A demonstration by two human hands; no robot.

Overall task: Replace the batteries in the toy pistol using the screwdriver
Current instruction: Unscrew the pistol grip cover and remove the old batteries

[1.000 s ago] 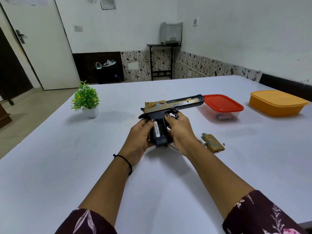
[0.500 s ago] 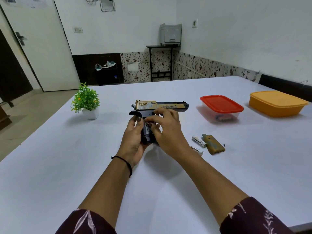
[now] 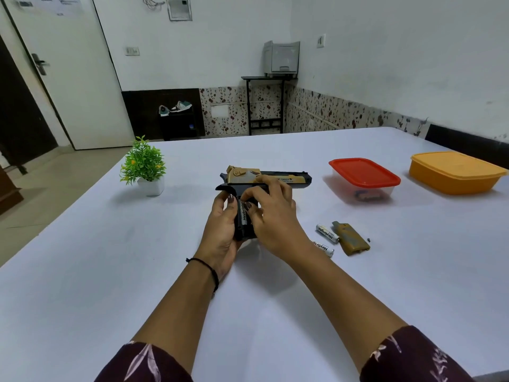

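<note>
The left hand (image 3: 223,230) cups the grip of the toy pistol (image 3: 278,179) from the left, its fingers curled round the grip's back edge and its thumb lying along the side. The pistol lies on its side between the two hands, low over the white counter (image 3: 110,244), with its barrel pointing away to the right beyond the right hand's knuckles. The right hand (image 3: 272,219) is bent over the grip from the other side, fingers curled across the frame by the trigger, with its thumb tip against a white battery (image 3: 243,215) seated in the open grip. Whether the pistol touches the counter cannot be told.

Just to the right of the right wrist lie two loose batteries (image 3: 326,232), and touching them on their far side a tan grip cover (image 3: 351,238) with a small dark screw (image 3: 368,239) beside it. Farther right of that hand stand a red-lidded container (image 3: 363,172) and an orange container (image 3: 454,172). Well to the left of the left hand is a small potted plant (image 3: 144,164).
</note>
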